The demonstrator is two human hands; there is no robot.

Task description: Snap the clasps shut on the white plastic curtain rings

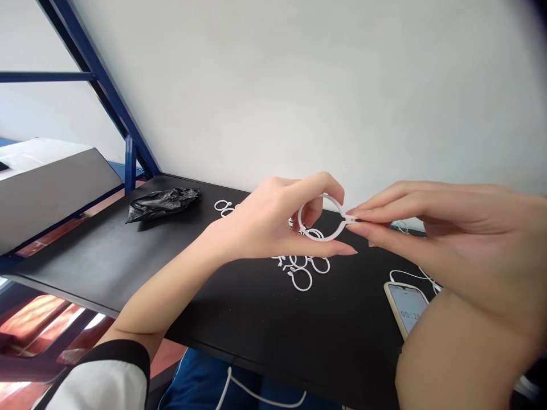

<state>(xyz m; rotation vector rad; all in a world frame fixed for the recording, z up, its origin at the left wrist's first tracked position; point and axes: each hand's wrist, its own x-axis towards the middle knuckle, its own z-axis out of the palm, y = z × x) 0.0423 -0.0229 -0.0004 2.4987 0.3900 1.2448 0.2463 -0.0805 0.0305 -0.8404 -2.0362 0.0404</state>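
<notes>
presently, the white ring (337, 231) is held above the black table (265, 319), between the two hands of the person. the left hand (273, 222) curls around it, with the thumb along its lower side and the index finger bent over its top. the right hand (431, 222) pinches the joined tab (350, 218) at its right end, so both hands are grasping the same ring. part of its upper left rim is covered by fingers.

below and behind the held ring, some loose rings (302, 290) lie on the table. the left hand hides many of them and several overlap, so i cannot count all; at least three are distinct below this hand, and at least two show farther left.

to the lower right of the held ring is one phone (405, 304). the right arm covers its lower corner, and the last digit on its screen is hard to read. one white cable (408, 272) runs from it, then goes behind the arm.

far to the left of the held ring lies one crumpled black plastic bag (166, 203), and beyond it are a blue metal frame (111, 102) and a pale box (64, 176), which the picture edge cuts off. behind the held ring stands a pale wall (299, 85).
</notes>
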